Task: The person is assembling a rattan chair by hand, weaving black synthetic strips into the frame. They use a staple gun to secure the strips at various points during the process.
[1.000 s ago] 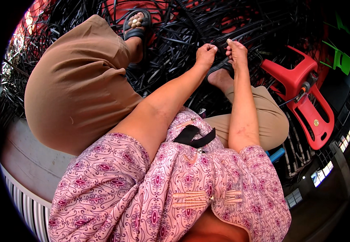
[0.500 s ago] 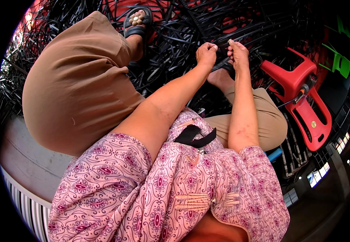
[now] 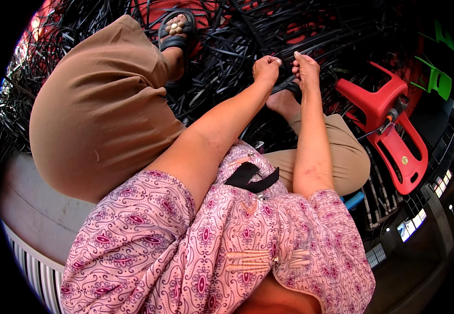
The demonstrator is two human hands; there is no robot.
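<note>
Black strips (image 3: 222, 39) lie heaped beneath the left hand (image 3: 267, 69), its fingers curled, and, just beside it, the right hand (image 3: 307, 69), its fingers bent toward the thumb; whether either pinches a strip I cannot tell. Farther right is a red chair (image 3: 378, 99).

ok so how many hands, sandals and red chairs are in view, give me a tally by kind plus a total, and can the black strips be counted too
Hands: 2, left hand and right hand
Sandals: 2, left sandal and partly hidden right sandal
Red chair: 1
Total: 5, without the black strips, too tangled to count
</note>
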